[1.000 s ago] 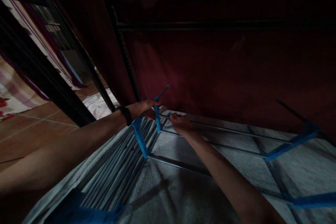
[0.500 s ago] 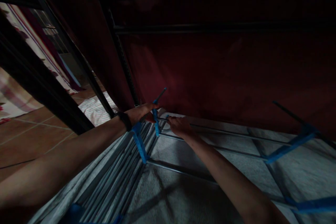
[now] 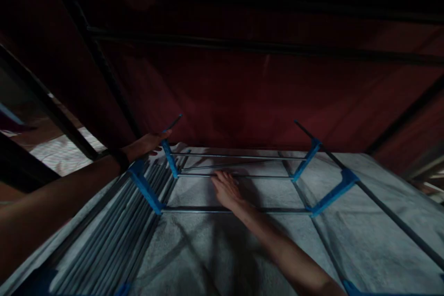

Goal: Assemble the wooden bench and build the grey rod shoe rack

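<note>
My left hand is closed at the upper end of a blue plastic connector, its thumb over the top by a short dark tube. The far side of the connector hides part of the fingers. My right hand has its bent fingers over the lower metal tube, which runs across to the right-hand blue connector. Above it, an upper metal tube spans the same two connectors. A nearer metal tube joins another pair of blue connectors.
Several loose metal tubes lie side by side at left on the grey cloth surface. A dark red fabric panel stands behind, crossed by a black bar. Dark frame posts stand at left.
The view has swung right, bringing the whole right side of the frame into sight. My right hand has left the upper tube and come down to the lower one. My left hand stays at its connector.
</note>
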`<state>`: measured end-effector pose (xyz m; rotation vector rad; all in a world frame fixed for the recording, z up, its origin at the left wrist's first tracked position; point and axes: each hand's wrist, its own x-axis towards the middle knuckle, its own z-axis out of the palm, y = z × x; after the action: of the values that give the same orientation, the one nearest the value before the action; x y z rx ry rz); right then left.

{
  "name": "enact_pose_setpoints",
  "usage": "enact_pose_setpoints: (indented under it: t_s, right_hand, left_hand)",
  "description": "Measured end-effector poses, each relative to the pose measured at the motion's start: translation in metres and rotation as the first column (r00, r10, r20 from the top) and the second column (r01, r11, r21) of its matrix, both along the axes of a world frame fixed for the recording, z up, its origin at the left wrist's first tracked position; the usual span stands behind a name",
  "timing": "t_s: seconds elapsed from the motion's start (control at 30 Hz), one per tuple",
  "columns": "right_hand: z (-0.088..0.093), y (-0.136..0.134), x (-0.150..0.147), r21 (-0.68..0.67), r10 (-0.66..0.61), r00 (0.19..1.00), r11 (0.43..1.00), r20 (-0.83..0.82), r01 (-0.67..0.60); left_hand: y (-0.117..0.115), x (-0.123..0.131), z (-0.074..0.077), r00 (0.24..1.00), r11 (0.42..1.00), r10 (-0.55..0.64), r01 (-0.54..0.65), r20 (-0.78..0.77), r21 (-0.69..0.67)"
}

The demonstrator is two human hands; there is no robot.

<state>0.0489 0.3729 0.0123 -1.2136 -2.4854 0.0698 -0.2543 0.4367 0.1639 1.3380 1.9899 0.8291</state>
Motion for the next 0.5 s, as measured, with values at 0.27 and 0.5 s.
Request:
enact_pose_setpoints:
  t_s: [0.27,0.5]
  right_hand:
    - [-0.020,0.071,0.083,-0.131,-0.227,0.957,0.959,0.182,0.253]
    - [-0.029,0.115,0.049,-0.193,-0.142,0.954,0.961,0.265,0.197]
  left_hand:
    - [0.011,-0.006,-0.009,0.999,0.999,-0.049,0.049,0.020,-0.008]
    - [0.008,-0.013,-0.015,0.991,0.989,-0.137,0.136,-0.001,0.054]
